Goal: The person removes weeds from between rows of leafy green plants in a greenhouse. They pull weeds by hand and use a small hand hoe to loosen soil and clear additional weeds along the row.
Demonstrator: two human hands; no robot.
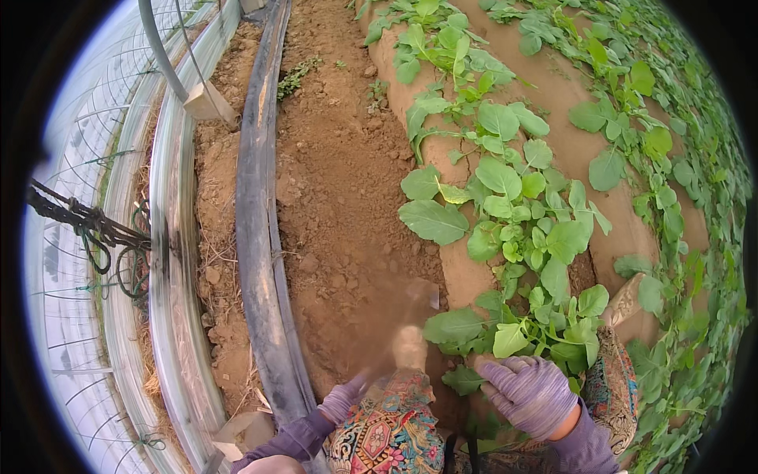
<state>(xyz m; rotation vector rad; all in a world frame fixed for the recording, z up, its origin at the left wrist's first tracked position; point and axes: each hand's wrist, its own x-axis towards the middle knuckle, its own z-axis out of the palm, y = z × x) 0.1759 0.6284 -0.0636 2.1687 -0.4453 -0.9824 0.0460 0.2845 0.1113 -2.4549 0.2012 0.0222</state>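
My left hand (343,398), in a dusty purple glove, is low in the view beside my patterned trouser leg. A motion-blurred hand tool runs up from it, ending in what looks like a flat metal blade (423,293) over the brown soil, at the edge of the raised bed. Its exact shape is lost in the blur. My right hand (529,392), in a matching glove, is curled at the base of a leafy green plant (533,308). A small brownish piece shows by its fingertips; whether it is held cannot be told. A low leaf (463,380) lies beside the fingers.
Leafy rows grow on film-covered raised beds (622,219) to the right. A bare soil furrow (337,195) runs ahead. Left are a dark flattened hose or strip (257,237), clear plastic sheeting (177,266), knotted rope (89,219) and a pole on a concrete block (208,103).
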